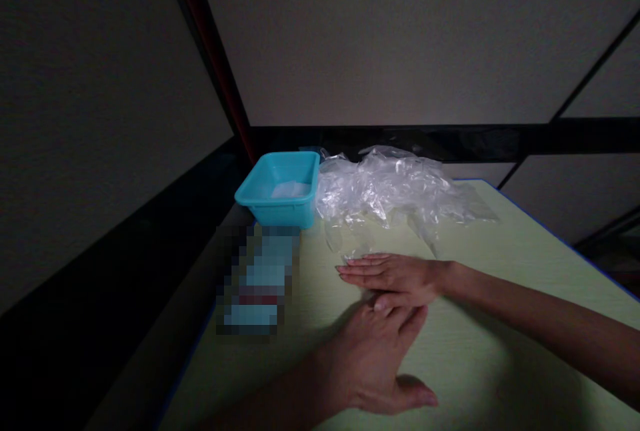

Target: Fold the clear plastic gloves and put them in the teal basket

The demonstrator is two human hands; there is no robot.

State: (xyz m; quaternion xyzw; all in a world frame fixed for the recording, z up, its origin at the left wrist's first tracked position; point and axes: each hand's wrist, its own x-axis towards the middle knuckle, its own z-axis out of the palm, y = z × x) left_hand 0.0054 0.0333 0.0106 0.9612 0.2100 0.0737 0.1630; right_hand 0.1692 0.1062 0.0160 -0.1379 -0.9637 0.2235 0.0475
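Observation:
My right hand (395, 279) lies flat on the pale green table (500, 324), fingers stretched out together and pointing left. My left hand (373, 364) rests palm down just in front of it, fingers extended, its fingertips tucked under the right hand's edge. Neither hand holds anything I can make out. A heap of crumpled clear plastic film (395, 194) lies on the table just beyond the right hand, with loose edges reaching almost to its fingers. A teal plastic tub (280, 187) with something pale inside stands at the table's far left corner.
A blurred, pixelated flat item (257, 281) lies at the table's left edge in front of the tub. Dark rails and plain walls close off the back and left. The table's right edge runs diagonally past my right forearm.

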